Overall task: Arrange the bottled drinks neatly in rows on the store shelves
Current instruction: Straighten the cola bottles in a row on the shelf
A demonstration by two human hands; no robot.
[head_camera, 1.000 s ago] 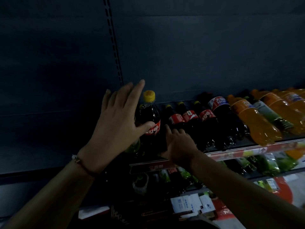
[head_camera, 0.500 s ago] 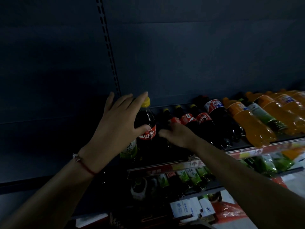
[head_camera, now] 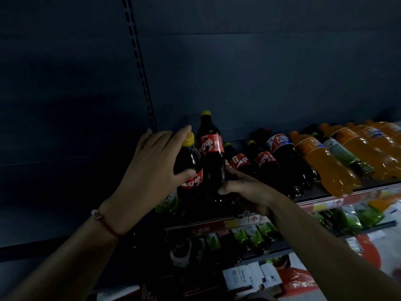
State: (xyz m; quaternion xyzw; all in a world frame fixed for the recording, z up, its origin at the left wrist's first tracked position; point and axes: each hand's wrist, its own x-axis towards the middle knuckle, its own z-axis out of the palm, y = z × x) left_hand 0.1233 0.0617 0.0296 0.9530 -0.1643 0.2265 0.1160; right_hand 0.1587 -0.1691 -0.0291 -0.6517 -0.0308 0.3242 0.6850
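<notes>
- On the dim upper shelf [head_camera: 314, 197], at its left end, two cola bottles stand upright side by side: a near cola bottle [head_camera: 191, 168] with a yellow cap, and just to its right a taller cola bottle [head_camera: 211, 153], also yellow-capped.
- Our left hand [head_camera: 152, 168] rests against the near cola bottle, fingers fairly straight beside and behind its cap, thumb laid across the front above the red label; it steadies more than it clasps.
- Our right hand [head_camera: 245, 190] wraps its fingers round the lower body of the taller cola bottle, close to the shelf's front edge.
- Right of these, the rest of the row looks unsorted: two smaller cola bottles [head_camera: 251, 161] lean or lie back, then a large dark bottle with a blue-and-red label [head_camera: 286, 155], then several orange soda bottles [head_camera: 325, 164] and a green-labelled bottle [head_camera: 345, 155], all lying tilted.
- Partly hidden low behind our left hand stands a green tea bottle [head_camera: 169, 202].
- We judge the job barely begun: two bottles set up, most of the shelf left to stand in rows.
- Below, a lower shelf [head_camera: 358, 230] holds green-labelled bottles [head_camera: 253, 235]; we cannot tell how tidy they are.
</notes>
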